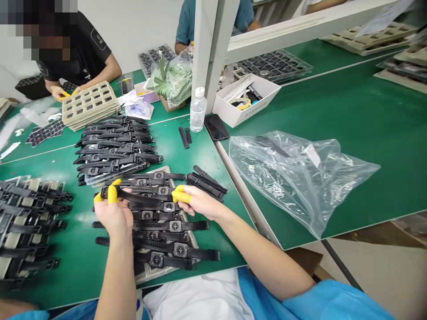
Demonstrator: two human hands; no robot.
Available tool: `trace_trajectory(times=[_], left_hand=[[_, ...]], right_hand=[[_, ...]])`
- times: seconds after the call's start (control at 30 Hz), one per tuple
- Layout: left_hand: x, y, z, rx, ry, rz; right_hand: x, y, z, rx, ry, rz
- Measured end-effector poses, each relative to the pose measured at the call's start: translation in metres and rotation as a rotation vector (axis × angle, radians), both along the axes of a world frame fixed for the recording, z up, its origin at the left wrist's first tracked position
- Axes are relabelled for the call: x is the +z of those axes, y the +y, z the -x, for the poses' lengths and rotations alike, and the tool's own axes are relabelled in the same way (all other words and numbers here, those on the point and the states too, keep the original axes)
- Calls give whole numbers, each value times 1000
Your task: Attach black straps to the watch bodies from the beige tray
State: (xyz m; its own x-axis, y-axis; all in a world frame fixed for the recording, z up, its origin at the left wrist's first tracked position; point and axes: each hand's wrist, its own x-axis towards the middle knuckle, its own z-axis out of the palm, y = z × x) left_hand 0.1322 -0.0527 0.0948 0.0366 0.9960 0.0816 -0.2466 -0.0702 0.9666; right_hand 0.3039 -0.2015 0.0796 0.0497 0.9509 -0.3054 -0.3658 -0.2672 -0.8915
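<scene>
My left hand (115, 209), with yellow finger covers, grips a black smartwatch (105, 192) at its case. From the case a black strap (140, 198) stretches right to my right hand (187, 200), whose yellow-covered thumb and finger pinch close to its end. Below both hands lies a beige tray (196, 242) bearing rows of black smartwatches (180, 250), several with their sensor backs up. Just right of my right hand is a small pile of loose black watch straps (207, 183).
Stacked watches (116, 149) stand behind the tray, more (30, 222) at the left. A bottle (198, 110), phone (216, 127) and white box (247, 100) are near the post. A plastic bag (293, 173) lies right. A co-worker (80, 53) handles beige trays (90, 104) opposite.
</scene>
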Motion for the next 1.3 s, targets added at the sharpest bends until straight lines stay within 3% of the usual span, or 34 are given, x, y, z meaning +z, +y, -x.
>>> trace_trajectory(times=[0.07,0.13,0.2,0.27,0.33,0.4,0.5,0.67,0.8,0.93,1.03,1.23,1.3], left_hand=[[-3,-3,1,-169,98,49],[-8,-13,-1,-454,266,50],[-13,-25,-4,-688,453,-103],[-19,-34,-5,-790,589,-363],[-22,-37,-4,-820,642,-567],[-23,-37,-1,-833,659,-651],[-19,-37,3,-878,707,-655],[-16,-43,3,-904,817,-609],[-17,-48,1,-855,828,-605],[-9,-48,0,-902,790,-646],[-5,-48,0,-914,797,-682],[-5,-48,-1,-883,1149,-828],[-4,-47,0,-899,1124,-826]], right_hand=[[-1,1,5,-93,42,-42],[-2,2,13,-126,114,-66],[-4,1,23,-116,167,-63],[-7,-2,31,-104,164,-45],[-9,-6,33,-76,124,-33],[-11,-8,32,-30,102,-25],[-12,-10,30,10,133,14],[-12,-12,36,-89,269,62],[-11,-13,39,-134,342,57],[-13,-12,36,-145,416,61],[-17,-12,33,-137,411,71],[-20,-11,28,-83,312,162],[-18,-10,28,-72,289,163]])
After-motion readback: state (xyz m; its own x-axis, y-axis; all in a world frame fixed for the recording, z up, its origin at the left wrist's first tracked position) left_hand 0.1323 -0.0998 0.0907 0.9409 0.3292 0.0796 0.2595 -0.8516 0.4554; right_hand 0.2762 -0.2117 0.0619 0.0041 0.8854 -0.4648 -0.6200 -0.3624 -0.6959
